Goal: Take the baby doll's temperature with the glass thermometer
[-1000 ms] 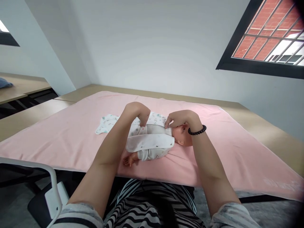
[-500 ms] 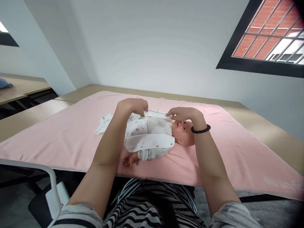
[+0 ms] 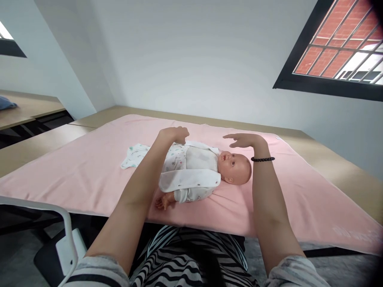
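Observation:
A baby doll [image 3: 235, 168] lies on its back, head toward the right, in a white printed baby shirt [image 3: 194, 195] whose front is open. The near flap is folded outward, showing snap buttons, and the far flap lies turned back past the chest. My left hand [image 3: 176, 134] is curled at the far side of the doll's waist; whatever is in its fingers is hidden. Above the doll's face and apart from the shirt, my right hand [image 3: 243, 140] is open, index finger stretched out. A printed white cloth [image 3: 134, 156] covers the doll's leg end.
A pink blanket [image 3: 89, 159] lies under the doll on a wooden table [image 3: 323, 145]. Behind stands a white wall with a barred window [image 3: 338, 48]. A white-framed chair [image 3: 67, 235] is at the lower left. Another table [image 3: 26, 105] holds blue cloth.
My right hand has let go of the far shirt flap and moved right, its fingers spreading. The flap has dropped to the far side. My left hand has shifted slightly right, still curled.

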A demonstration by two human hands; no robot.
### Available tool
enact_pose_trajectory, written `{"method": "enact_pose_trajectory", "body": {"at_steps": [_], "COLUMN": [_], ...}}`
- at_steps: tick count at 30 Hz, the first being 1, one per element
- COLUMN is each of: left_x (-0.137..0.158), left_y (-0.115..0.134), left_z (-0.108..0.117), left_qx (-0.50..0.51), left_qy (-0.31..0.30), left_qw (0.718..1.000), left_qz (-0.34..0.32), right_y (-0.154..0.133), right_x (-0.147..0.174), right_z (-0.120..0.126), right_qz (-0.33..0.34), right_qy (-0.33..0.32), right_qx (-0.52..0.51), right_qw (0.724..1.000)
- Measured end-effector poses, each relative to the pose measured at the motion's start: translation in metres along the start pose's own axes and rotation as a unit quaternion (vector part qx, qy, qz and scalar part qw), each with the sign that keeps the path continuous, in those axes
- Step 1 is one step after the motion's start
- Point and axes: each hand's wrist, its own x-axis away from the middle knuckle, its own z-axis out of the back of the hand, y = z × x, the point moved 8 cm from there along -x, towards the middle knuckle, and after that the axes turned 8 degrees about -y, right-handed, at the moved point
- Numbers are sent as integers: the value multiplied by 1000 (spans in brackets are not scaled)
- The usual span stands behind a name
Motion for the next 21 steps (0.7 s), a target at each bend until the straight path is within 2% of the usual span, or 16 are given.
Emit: {"method": "enact_pose_trajectory", "body": {"at_steps": [2, 5, 7, 12, 16, 21], "left_x": [-1, -9, -19, -55, -77, -95], "left_y": [0, 10, 14, 10, 14, 10], "left_z": [-3, -4, -7, -17, -22, -31], "left_qx": [5, 8, 6, -3, -6, 3], "left_qy": [-10, -5, -3, 20, 71, 82], "left_qw": [1000, 998, 995, 990, 974, 970], "left_qz": [2, -61, -98, -139, -214, -228], "right_y": [19, 38, 46, 60, 65, 75], "right_x": [-7, -23, -37, -64, -68, -65], "right_z": [0, -10, -22, -45, -46, -35], "right_qz": [1, 20, 30, 30, 31, 18], "right_qy": [1, -2, -2, 24, 51, 113], "right_qx": [-37, -66, -82, -106, -126, -158], "right_qw": [999, 998, 996, 994, 990, 981]}}
